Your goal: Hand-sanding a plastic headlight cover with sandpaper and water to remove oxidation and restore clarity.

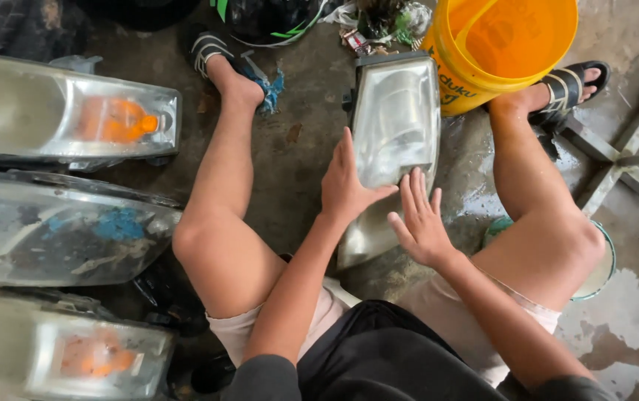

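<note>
A car headlight (397,119) with a cloudy, wet lens lies on the concrete floor between my knees, its long side pointing away from me. My left hand (347,182) rests flat on the lens's left edge, fingers together, thumb spread across the glass. Just beside it, my right hand (422,219) lies open on the lower part of the lens with fingers spread. Neither hand holds anything.
Three more headlights are stacked at the left: one with an orange indicator (74,111), a scuffed one (59,230) and another (59,353) below. A yellow bucket (505,44) stands beyond the headlight. A metal stand (624,156) and a bowl (601,267) are at the right. Wet patches mark the floor.
</note>
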